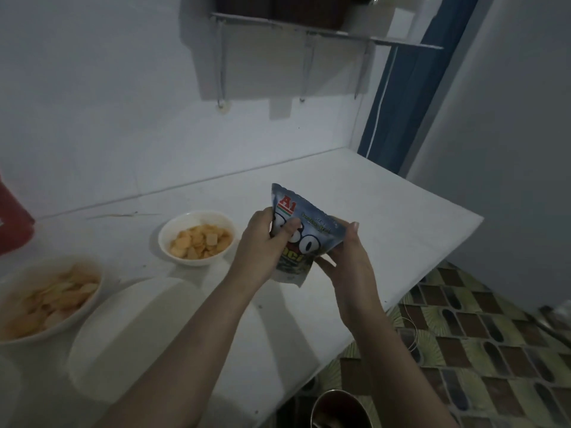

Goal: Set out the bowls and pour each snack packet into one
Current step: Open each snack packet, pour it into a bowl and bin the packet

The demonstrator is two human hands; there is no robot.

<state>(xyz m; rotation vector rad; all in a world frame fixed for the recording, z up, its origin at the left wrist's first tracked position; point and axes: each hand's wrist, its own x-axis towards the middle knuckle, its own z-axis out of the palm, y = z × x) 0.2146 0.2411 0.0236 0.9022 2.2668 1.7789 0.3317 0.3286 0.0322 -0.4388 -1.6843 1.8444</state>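
Both hands hold a blue and silver snack packet (304, 234) in the air above the white counter (386, 242). My left hand (262, 239) grips its left side, thumb across the front. My right hand (347, 256) pinches its right edge. A white bowl (173, 251) with orange chips stands left of the packet. Another white bowl (89, 301) with pale chips sits at the near left. An empty-looking white bowl (129, 332) sits under my left forearm; its inside is hidden.
A red object (14, 220) stands at the far left by the wall. A metal shelf (324, 32) hangs on the wall above. The counter ends at the right over a patterned tile floor (494, 350). A steel vessel (336, 409) sits below the counter's edge.
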